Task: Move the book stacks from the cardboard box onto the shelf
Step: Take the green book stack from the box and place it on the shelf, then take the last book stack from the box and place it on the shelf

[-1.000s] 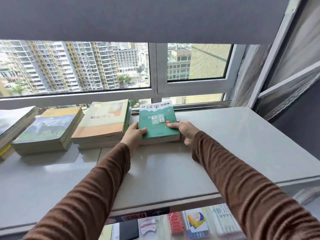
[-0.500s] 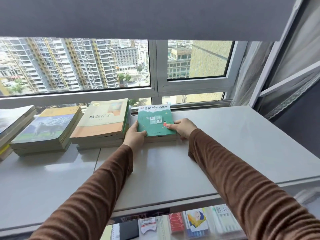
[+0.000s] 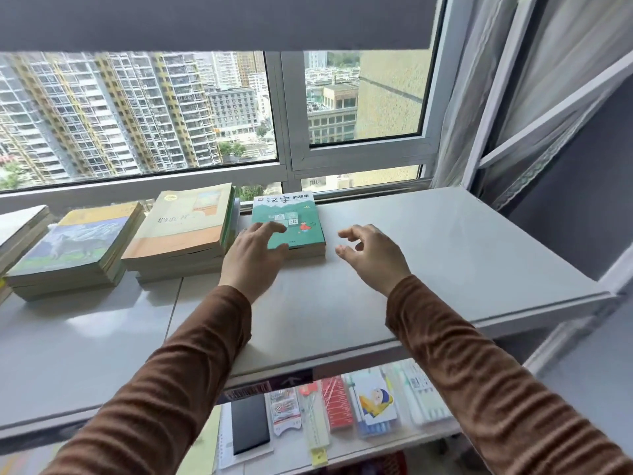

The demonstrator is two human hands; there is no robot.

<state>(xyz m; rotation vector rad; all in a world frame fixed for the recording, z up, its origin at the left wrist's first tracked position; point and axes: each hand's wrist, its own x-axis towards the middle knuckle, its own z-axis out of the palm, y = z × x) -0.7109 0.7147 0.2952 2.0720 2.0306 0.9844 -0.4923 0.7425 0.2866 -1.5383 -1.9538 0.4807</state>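
Books with a green cover on top [image 3: 291, 222] lie as a small stack on the white shelf [image 3: 428, 262], close to the window frame and just right of a taller stack topped by a cream and orange cover [image 3: 186, 224]. Nearest the camera, under the shelf's front edge, a lower level holds a black pad [image 3: 249, 428], a red packet [image 3: 337, 401] and a pen case with a cartoon card [image 3: 375, 406]. Two brown sleeves reach up over the shelf. On the left hand [image 3: 253, 257] the fingers [image 3: 270, 229] are spread and relaxed, lying over the near left corner of the green cover and gripping nothing. Right hand [image 3: 371, 255] hovers just right of that stack, clear of it, its fingers loosely curled and empty. Farther left on the shelf sits a stack with a horse picture on top [image 3: 73, 243], and another stack is cut off at the picture's left edge. Beyond the books, the window [image 3: 171, 111] looks out on tall apartment blocks under a grey blind [image 3: 212, 18], with a sheer curtain [image 3: 459, 108] to the right
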